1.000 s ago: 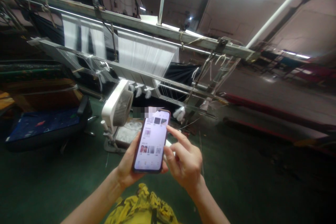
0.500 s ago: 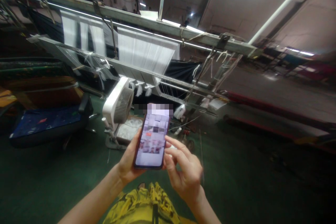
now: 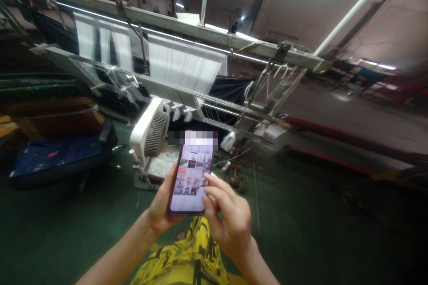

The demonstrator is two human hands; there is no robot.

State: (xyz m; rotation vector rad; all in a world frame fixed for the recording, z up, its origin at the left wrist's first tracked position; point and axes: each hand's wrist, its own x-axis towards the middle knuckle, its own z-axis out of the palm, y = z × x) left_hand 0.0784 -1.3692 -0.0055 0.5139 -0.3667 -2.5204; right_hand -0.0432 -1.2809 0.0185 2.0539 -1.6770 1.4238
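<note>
A smartphone (image 3: pixel 191 178) lies in my left hand (image 3: pixel 161 205), which is closed around its left edge and underside. Its lit screen shows a grid of small pictures, and the top part is blurred out. My right hand (image 3: pixel 229 213) is over the phone's lower right side, its index fingertip at the screen's right edge. Nothing is held in the right hand; its fingers are bent and a little apart. Whether the fingertip touches the glass I cannot tell.
A white box fan (image 3: pixel 147 129) stands behind the phone. Beyond it stretches a long frame with white threads (image 3: pixel 183 60). An office chair (image 3: pixel 60 151) with a blue seat is at the left. A red beam (image 3: pixel 334 138) runs along the right, above the green floor (image 3: pixel 301 227).
My right index finger has moved left, from beside the phone to over the screen's right edge. The pictures on the screen look sharper. My left hand keeps its hold.
</note>
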